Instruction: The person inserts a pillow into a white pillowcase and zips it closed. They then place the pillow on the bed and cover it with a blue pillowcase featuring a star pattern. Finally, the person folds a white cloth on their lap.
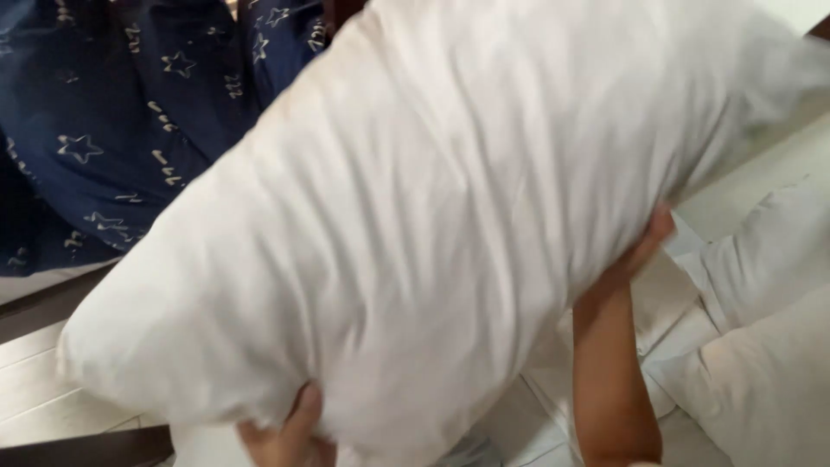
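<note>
Pale tiled floor (35,380) shows down below, and a dark blue sheet with little stars (112,112) fills the top left corner. Pretty much the whole view is taken up by a big white pillow (415,216), held up in the air and tilted, high end to the right. The left hand (290,432) grips it from underneath at the bottom edge, thumb pressed up into the fabric. The right hand (644,246) clutches the right side, fingers mostly buried behind it, forearm running straight down. More white pillows (769,346) lie off to the lower right, kinda blurry.
</note>
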